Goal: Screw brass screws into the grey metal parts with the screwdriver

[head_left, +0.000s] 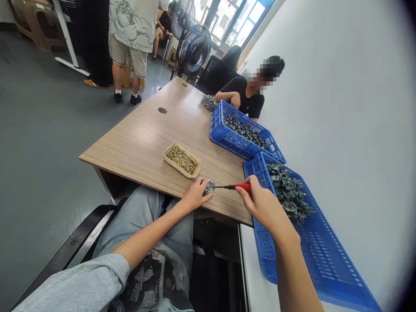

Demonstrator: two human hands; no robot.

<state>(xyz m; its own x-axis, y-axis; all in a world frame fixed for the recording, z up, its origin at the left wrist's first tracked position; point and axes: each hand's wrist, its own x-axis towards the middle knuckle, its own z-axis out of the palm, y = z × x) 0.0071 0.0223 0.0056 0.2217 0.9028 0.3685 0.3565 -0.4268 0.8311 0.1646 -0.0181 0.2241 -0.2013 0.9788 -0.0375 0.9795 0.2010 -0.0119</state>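
Note:
My left hand (196,196) grips a small grey metal part (209,187) at the near edge of the wooden table (136,138). Its fingers wrap round the part and hide much of it. My right hand (258,199) is closed round the red handle of a screwdriver (242,187). The dark shaft lies nearly level and points left, its tip at the metal part; whether it sits on a screw is too small to tell. Just beyond my left hand stands a cream tray (167,161) of brass-coloured screws (182,159).
At my right, a blue crate (328,255) holds a heap of grey metal parts (289,190). Another blue crate (227,145) of dark parts stands farther back, with a seated person (250,95) behind it. Fans (195,50) and a standing person (131,43) are beyond the table.

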